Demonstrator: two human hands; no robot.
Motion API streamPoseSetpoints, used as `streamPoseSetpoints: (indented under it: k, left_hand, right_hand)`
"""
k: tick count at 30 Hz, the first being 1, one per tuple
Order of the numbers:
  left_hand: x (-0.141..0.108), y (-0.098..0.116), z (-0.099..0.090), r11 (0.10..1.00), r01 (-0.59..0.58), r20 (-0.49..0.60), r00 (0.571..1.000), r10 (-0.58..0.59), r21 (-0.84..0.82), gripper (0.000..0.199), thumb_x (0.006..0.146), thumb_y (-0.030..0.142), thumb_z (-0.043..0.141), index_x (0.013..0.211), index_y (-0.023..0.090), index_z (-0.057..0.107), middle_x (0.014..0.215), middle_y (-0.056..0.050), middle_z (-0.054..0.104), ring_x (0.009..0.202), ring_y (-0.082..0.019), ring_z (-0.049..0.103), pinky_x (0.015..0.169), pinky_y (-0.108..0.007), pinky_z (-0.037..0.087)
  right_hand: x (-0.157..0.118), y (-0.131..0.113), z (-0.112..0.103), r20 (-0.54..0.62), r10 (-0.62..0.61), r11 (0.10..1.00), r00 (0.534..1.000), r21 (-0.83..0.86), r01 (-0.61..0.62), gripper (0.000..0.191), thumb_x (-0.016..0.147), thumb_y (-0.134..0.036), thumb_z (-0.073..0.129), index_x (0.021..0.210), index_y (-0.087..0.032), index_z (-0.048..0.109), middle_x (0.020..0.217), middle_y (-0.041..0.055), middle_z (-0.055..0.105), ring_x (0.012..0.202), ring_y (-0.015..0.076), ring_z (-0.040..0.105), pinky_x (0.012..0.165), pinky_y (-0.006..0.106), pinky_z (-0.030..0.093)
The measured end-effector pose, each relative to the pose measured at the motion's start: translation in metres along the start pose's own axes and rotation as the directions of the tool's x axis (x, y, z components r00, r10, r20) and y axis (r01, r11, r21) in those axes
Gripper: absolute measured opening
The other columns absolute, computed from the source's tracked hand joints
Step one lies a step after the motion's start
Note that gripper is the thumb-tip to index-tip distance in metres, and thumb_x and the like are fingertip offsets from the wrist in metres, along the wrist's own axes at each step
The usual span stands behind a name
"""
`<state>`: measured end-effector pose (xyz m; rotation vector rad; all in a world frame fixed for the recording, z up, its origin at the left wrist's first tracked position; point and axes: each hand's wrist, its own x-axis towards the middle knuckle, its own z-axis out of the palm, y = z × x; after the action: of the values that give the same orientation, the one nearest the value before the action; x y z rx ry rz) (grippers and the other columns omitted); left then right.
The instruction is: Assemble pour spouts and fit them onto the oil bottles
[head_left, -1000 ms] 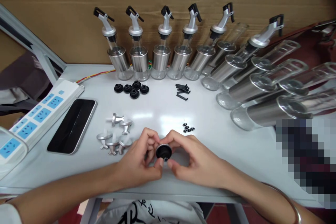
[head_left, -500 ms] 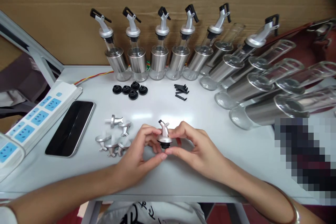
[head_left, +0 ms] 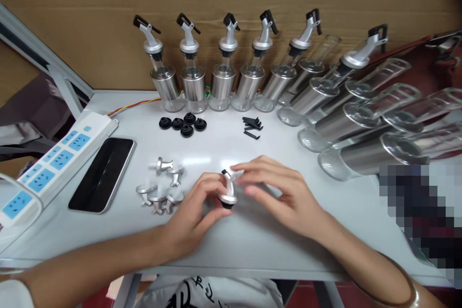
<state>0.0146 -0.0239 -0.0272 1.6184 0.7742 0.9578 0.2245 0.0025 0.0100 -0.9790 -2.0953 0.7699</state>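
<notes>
At the centre we see a silver spout [head_left: 230, 192], black at its tip [head_left: 224, 172] and base [head_left: 227, 206]. Left of it we find silvery spout heads [head_left: 158, 198]; higher up, black stoppers [head_left: 186, 130]. At far left we notice a white power strip [head_left: 97, 123] with blue sockets [head_left: 61, 159], and at bottom centre, pale cloth [head_left: 234, 291] with black lettering [head_left: 182, 293].

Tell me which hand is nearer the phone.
Left. The left hand is right of the phone, holding a silver spout; the right hand is farther right, beyond that spout.
</notes>
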Motion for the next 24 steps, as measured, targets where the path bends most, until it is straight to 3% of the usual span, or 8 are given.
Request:
streamPoseSetpoints:
  k: [4, 8, 11, 15, 21, 24]
  left_hand:
    - [-0.002, 0.000, -0.001, 0.998, 0.055, 0.055, 0.997, -0.055, 0.001, 0.028, 0.092, 0.011, 0.054, 0.113, 0.027, 0.045, 0.120, -0.006, 0.051, 0.096, -0.016, 0.057, 0.088, -0.030, 0.047]
    - [-0.002, 0.002, -0.002, 0.997, 0.047, 0.083, 0.995, -0.052, 0.059, 0.029, 0.093, 0.011, 0.052, 0.116, 0.027, 0.045, 0.122, -0.006, 0.049, 0.097, -0.015, 0.057, 0.088, -0.030, 0.047]
    - [0.000, 0.005, -0.003, 0.993, 0.004, 0.101, 0.995, -0.016, 0.114, 0.029, 0.093, 0.009, 0.050, 0.116, 0.027, 0.048, 0.120, -0.006, 0.049, 0.104, -0.017, 0.055, 0.087, -0.029, 0.048]
    - [0.003, 0.008, -0.004, 0.985, -0.002, 0.097, 0.995, -0.014, 0.170, 0.028, 0.091, 0.006, 0.051, 0.111, 0.026, 0.052, 0.118, -0.005, 0.048, 0.101, -0.015, 0.055, 0.086, -0.028, 0.048]
    - [0.002, 0.007, -0.003, 0.991, 0.009, 0.091, 0.996, -0.021, 0.132, 0.023, 0.091, 0.011, 0.055, 0.107, 0.026, 0.051, 0.114, -0.004, 0.051, 0.101, -0.016, 0.053, 0.077, -0.024, 0.046]
    - [-0.001, 0.001, -0.002, 0.995, 0.041, 0.069, 0.996, -0.048, 0.092, 0.024, 0.092, 0.013, 0.054, 0.111, 0.027, 0.049, 0.115, -0.004, 0.053, 0.104, -0.017, 0.053, 0.078, -0.026, 0.046]
  right_hand:
    - [0.004, 0.030, -0.013, -0.166, 0.063, 0.890, 0.984, -0.436, -0.131, 0.025, 0.094, -0.025, 0.048, 0.112, -0.019, 0.065, 0.123, 0.0151, 0.063, 0.115, 0.0297, 0.055, 0.097, 0.049, 0.043]
    - [0.003, 0.058, -0.017, -0.075, 0.223, 0.777, 0.972, -0.588, -0.223, 0.039, 0.097, -0.032, 0.043, 0.128, -0.013, 0.058, 0.141, 0.0199, 0.048, 0.131, 0.0360, 0.042, 0.100, 0.056, 0.040]
    - [0.001, 0.066, -0.016, -0.032, 0.235, 0.780, 0.971, -0.590, -0.208, 0.037, 0.097, -0.028, 0.041, 0.125, -0.012, 0.060, 0.136, 0.0185, 0.055, 0.127, 0.0345, 0.047, 0.099, 0.054, 0.042]
    - [0.003, 0.063, -0.018, -0.068, 0.155, 0.821, 0.986, -0.546, -0.167, 0.027, 0.094, -0.023, 0.047, 0.108, -0.013, 0.068, 0.116, 0.0153, 0.067, 0.110, 0.0304, 0.059, 0.092, 0.047, 0.048]
    - [0.006, 0.037, -0.018, -0.216, 0.110, 0.894, 0.970, -0.406, -0.192, 0.009, 0.088, -0.019, 0.057, 0.088, -0.017, 0.065, 0.087, 0.0072, 0.068, 0.080, 0.0206, 0.064, 0.063, 0.029, 0.049]
    - [0.006, 0.023, -0.014, -0.235, 0.116, 0.943, 0.965, -0.279, -0.182, 0.008, 0.087, -0.016, 0.057, 0.081, -0.018, 0.061, 0.079, 0.0042, 0.064, 0.075, 0.0172, 0.061, 0.060, 0.026, 0.046]
